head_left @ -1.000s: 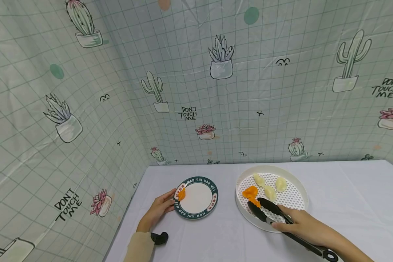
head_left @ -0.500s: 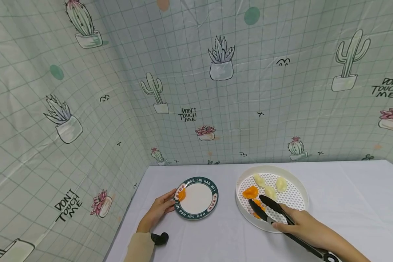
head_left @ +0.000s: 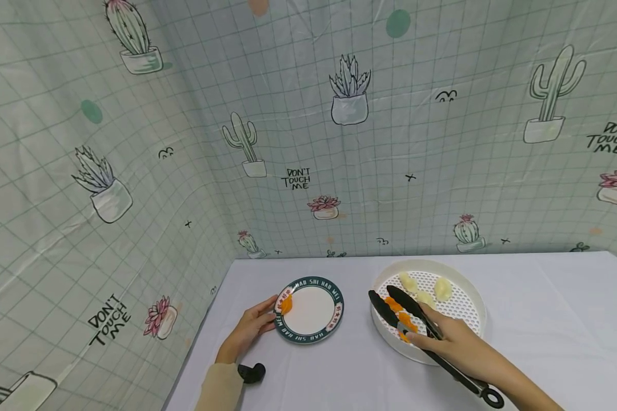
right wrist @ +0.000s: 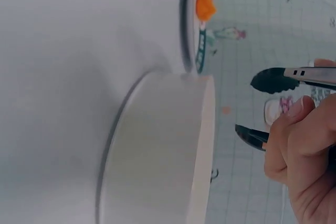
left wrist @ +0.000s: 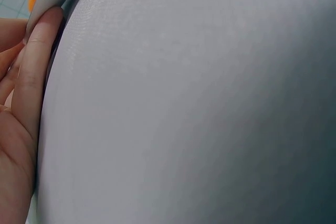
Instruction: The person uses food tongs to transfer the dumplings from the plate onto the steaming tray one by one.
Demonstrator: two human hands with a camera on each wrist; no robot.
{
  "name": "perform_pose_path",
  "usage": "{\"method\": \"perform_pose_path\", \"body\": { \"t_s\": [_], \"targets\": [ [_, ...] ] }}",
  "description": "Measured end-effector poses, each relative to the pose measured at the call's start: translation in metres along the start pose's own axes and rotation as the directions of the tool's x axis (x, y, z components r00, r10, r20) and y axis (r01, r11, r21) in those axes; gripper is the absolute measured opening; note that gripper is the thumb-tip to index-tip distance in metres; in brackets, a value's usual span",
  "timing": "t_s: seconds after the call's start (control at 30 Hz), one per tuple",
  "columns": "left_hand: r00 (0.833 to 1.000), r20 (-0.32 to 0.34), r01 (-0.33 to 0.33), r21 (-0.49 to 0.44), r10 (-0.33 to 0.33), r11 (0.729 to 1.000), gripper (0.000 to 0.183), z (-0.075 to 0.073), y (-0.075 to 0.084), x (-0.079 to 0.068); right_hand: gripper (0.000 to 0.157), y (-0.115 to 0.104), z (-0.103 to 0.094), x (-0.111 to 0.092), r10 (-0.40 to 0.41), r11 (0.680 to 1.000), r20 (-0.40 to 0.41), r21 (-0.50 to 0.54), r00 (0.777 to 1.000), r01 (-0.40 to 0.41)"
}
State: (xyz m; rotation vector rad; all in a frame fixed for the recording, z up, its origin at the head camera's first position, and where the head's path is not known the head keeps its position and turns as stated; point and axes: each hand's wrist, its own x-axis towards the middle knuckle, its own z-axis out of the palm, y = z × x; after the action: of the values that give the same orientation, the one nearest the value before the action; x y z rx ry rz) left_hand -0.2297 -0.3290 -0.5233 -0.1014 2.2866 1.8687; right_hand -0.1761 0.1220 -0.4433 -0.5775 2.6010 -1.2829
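My left hand [head_left: 249, 328] grips the left rim of a round plate [head_left: 308, 311] with a dark green lettered border; in the left wrist view a finger [left wrist: 34, 72] lies under the rim. An orange dumpling-like piece [head_left: 286, 305] lies on the plate's left side. My right hand [head_left: 449, 339] holds black-tipped tongs [right wrist: 275, 81] over a round white perforated tray [head_left: 465, 314]. Their tips are spread, with nothing between them in the right wrist view. Orange pieces [head_left: 407, 321] lie beneath the tongs, partly hidden. Pale yellow dumpling-like pieces [head_left: 443, 289] sit farther back in the tray.
A white cloth covers the table [head_left: 339, 377]. Beside the left sleeve [head_left: 220, 387] is a small black object [head_left: 252, 373], apparently at the wrist. Cactus-printed curtains [head_left: 375, 171] stand behind and at the left. The tray has a raised wall [right wrist: 157, 140].
My right hand has moved the tongs left and up, away from the lower orange piece, which shifted slightly right and down in the tray. The left hand and plate have stayed put.
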Motion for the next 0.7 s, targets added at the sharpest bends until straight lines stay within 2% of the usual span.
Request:
{"method": "perform_pose_path", "body": {
  "t_s": [0.13, 0.3, 0.43, 0.53, 0.7],
  "targets": [
    [1.0, 0.003, 0.0, -0.006, 0.0, 1.0, 0.052, 0.0, 0.0, -0.001, 0.089, -0.015, 0.015, 0.013, 0.014, 0.998, 0.02, 0.058, 1.0, -0.015],
    [1.0, 0.009, -0.006, 0.0, 0.006, 1.0, 0.051, 0.0, 0.0, 0.002, 0.085, -0.026, 0.038, 0.032, -0.014, 0.99, 0.043, 0.141, 0.999, 0.008],
    [1.0, 0.013, -0.009, 0.003, 0.009, 1.0, 0.052, 0.001, 0.001, 0.003, 0.085, -0.033, 0.054, 0.048, 0.023, 0.967, 0.093, 0.25, 0.995, -0.046],
    [1.0, 0.01, -0.005, 0.005, 0.005, 1.0, 0.052, 0.001, 0.001, 0.004, 0.084, -0.035, 0.067, 0.06, 0.014, 0.952, 0.123, 0.303, 0.992, -0.051],
    [1.0, 0.005, -0.003, 0.007, 0.003, 1.0, 0.052, -0.001, -0.002, 0.003, 0.084, -0.038, 0.09, 0.083, -0.024, 0.972, 0.107, 0.234, 0.994, -0.002]
  ]
}}
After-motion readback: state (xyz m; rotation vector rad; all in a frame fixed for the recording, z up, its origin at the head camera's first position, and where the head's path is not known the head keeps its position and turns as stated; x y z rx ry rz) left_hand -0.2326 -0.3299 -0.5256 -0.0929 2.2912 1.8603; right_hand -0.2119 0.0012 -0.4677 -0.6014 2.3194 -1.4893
